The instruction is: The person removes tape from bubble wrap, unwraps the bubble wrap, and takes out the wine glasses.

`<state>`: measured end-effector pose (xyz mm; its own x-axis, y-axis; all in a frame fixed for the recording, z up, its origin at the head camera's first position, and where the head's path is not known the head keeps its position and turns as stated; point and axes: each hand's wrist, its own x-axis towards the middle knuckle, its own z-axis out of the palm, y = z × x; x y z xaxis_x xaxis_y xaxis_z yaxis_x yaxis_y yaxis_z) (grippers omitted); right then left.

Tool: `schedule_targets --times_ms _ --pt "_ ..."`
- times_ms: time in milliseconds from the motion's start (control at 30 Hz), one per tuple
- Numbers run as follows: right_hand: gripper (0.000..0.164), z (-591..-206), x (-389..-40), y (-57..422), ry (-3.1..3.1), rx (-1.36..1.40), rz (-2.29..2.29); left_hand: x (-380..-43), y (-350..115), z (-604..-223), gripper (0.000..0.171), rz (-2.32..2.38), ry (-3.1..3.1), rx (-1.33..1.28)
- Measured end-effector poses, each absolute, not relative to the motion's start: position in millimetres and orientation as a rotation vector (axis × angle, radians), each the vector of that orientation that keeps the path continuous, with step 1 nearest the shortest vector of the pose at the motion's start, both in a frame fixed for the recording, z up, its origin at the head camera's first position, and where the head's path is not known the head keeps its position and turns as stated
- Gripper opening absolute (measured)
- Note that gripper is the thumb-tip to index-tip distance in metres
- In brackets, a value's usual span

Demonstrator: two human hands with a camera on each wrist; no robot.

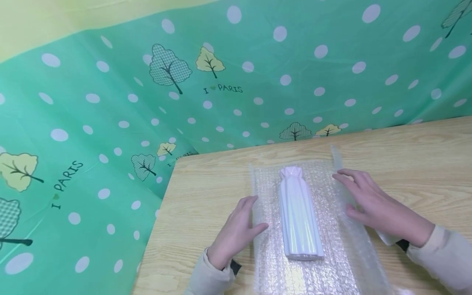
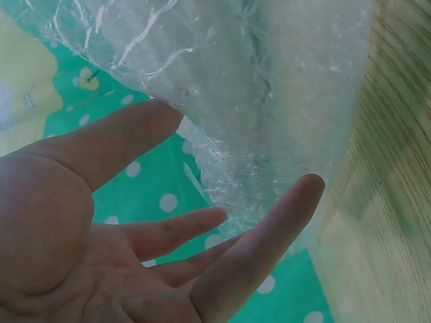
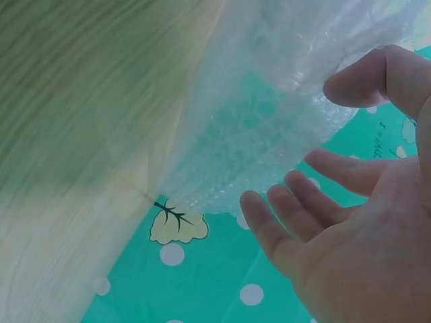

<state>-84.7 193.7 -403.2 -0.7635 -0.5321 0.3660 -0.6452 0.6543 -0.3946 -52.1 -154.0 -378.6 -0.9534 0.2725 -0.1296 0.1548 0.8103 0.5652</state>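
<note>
White vase (image 1: 300, 215) lies on the bubble wrap (image 1: 269, 262), left hand (image 1: 236, 227) and right hand (image 1: 374, 200) open and relaxed at the wrap's sides, apparently arranging it, and the next move seems to call for pinching an edge.

Pale, flat wood-grain table (image 1: 206, 196) just under the grip, kinda wrinkly green polka-dot, tree-print sheet (image 1: 184, 110) hanging beyond it.

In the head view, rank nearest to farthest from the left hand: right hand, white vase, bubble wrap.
1. Bubble wrap: immediately right of the left hand.
2. White vase: farther right, lying on the bubble wrap.
3. Right hand: beyond the vase.
</note>
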Motion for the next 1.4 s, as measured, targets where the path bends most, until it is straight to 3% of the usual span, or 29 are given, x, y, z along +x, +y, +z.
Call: schedule_targets --times_ms 900,1400 --pt "0.059 -411 -96 212 -2.703 0.982 0.697 -56 -165 -377 0.079 0.804 2.802 0.293" --pt "0.057 -409 -101 233 -2.785 1.021 0.669 -56 -175 -370 0.077 0.918 2.675 0.242"
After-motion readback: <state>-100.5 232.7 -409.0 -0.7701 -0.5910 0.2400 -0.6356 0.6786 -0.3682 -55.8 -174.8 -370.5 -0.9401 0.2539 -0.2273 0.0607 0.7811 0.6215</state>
